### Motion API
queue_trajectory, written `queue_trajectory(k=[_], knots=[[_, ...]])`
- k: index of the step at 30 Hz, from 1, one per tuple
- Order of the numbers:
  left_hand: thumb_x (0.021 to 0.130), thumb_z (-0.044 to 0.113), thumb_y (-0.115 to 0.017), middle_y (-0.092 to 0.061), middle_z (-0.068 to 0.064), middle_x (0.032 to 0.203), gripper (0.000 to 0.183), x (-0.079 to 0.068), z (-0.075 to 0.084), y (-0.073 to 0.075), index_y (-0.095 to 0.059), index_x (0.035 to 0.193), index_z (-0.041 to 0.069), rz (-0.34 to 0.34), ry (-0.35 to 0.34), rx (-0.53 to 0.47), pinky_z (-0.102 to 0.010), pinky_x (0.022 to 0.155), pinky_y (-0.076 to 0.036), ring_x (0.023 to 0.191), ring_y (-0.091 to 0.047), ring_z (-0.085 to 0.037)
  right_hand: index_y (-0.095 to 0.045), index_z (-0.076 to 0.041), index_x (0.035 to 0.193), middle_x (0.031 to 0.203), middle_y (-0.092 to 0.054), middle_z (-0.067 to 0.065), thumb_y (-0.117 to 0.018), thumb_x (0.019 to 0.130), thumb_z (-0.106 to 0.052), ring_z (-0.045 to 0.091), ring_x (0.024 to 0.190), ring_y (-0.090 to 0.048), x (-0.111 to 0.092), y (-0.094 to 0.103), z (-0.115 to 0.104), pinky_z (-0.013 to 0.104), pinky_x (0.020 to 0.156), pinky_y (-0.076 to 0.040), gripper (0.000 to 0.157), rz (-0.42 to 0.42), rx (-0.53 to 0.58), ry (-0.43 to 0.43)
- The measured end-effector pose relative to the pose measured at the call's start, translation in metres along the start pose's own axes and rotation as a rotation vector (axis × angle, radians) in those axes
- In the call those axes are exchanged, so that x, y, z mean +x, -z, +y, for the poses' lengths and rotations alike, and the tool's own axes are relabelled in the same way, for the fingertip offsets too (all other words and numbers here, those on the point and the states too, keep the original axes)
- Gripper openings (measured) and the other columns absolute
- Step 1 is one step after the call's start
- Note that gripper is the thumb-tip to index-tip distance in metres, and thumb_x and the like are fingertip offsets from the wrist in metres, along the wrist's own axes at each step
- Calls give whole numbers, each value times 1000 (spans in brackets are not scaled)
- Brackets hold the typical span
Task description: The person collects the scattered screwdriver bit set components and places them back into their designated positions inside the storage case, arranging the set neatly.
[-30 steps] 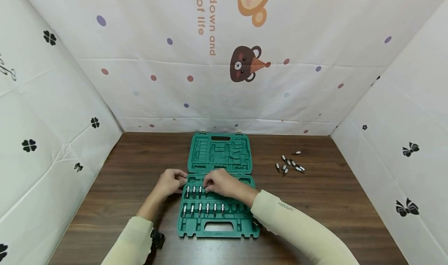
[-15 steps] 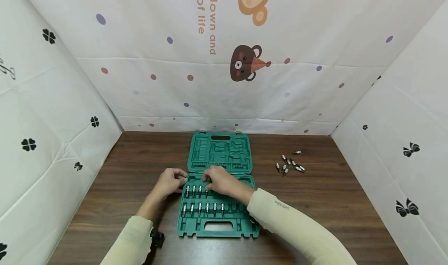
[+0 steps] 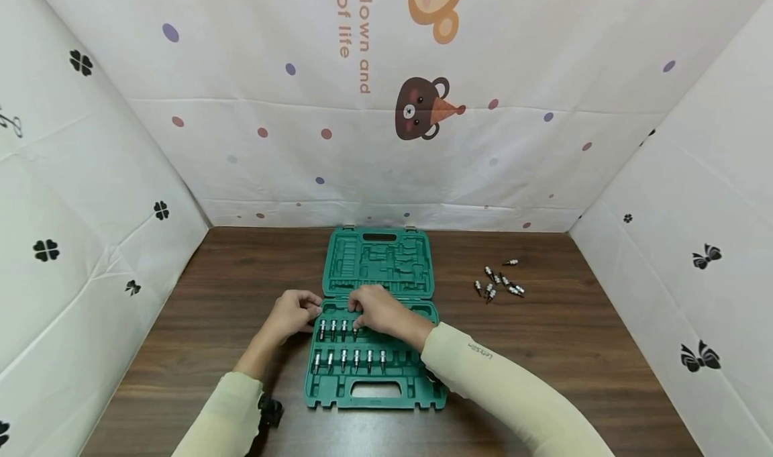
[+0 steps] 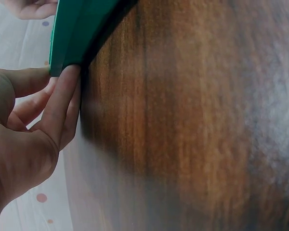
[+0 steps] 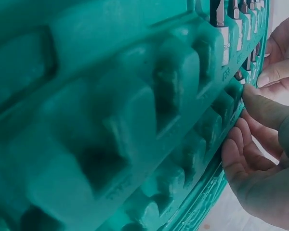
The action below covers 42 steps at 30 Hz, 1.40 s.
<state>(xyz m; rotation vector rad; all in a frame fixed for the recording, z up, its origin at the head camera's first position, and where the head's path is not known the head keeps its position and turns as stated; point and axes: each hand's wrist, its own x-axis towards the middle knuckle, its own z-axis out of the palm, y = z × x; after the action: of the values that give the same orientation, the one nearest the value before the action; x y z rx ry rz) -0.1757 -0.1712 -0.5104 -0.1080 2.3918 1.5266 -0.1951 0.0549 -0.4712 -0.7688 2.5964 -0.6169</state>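
Note:
A green plastic case [image 3: 329, 382] lies unfolded on the table, its slotted base nearer the person. My left hand [image 3: 290, 315] pinches the base's left rim, thumb above and fingers along the side wall, as the left wrist view shows. Over the upper row of slots, my right hand [image 3: 380, 309] touches a bit socket [image 3: 355, 333] with its thumb; the index finger is lifted away from it. In the right wrist view, that bit socket [image 5: 239, 75] sits in its slot under the thumb tip [image 5: 250, 91]. Several bit sockets [image 3: 343, 361] fill the lower row's left part.
Several loose bit sockets [image 3: 498, 281] lie scattered on the brown table [image 3: 543, 349], right of the case. The embossed lid [image 3: 347, 259] lies back toward the patterned cloth wall [image 3: 362, 162]. Slots [image 5: 168, 91] farther right in the base hold nothing.
The right index finger has lifted away from the bit socket, which now shows in the upper row with the thumb on it. The left hand stays at the rim.

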Motion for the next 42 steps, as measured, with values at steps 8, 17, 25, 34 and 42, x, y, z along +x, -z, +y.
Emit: queue_trajectory(k=[8, 17, 25, 34, 42], knots=[[100, 2, -63, -67, -17, 100, 17, 1, 0, -1, -71, 115, -4, 8, -4, -1, -39, 69, -65, 83, -70, -22, -74, -14, 106, 101, -66, -2, -86, 86, -19, 9, 90, -61, 3, 2, -2, 26, 77, -55, 24, -16, -6, -14], [100, 2, -63, -67, -17, 100, 18, 1, -1, 1, -70, 115, -4, 11, -10, -1, -39, 69, -66, 82, -70, -21, -74, -16, 106, 101, -66, -3, -83, 89, -20, 8, 89, -61, 3, 2, -3, 26, 77, -56, 20, -11, -1, -18], [100, 2, -63, -68, -17, 100, 17, 2, 0, 0, -70, 115, -5, 11, -3, -2, -39, 69, -66, 83, -70, -21, -75, -16, 108, 104, -66, -3, -83, 90, -21, 9, 94, -62, 2, 3, 0, 25, 80, -56, 21, -6, -14, 4], [100, 2, -63, -68, -17, 101, 18, 0, 3, 0, -70, 116, -4, 7, -7, 3, -39, 70, -66, 83, -70, -20, -74, -17, 112, 110, -68, -2, -81, 91, -19, 10, 100, -63, -5, 7, 13, 24, 84, -56, 22, -30, 26, 125], [100, 2, -63, -67, -17, 100, 18, 1, 0, -1, -70, 116, -4, 2, 3, -15, -39, 70, -66, 84, -70, -22, -73, -16, 112, 112, -69, 0, -78, 94, -15, 13, 103, -65, -16, 7, 26, 24, 86, -56, 19, -13, 105, 136]])
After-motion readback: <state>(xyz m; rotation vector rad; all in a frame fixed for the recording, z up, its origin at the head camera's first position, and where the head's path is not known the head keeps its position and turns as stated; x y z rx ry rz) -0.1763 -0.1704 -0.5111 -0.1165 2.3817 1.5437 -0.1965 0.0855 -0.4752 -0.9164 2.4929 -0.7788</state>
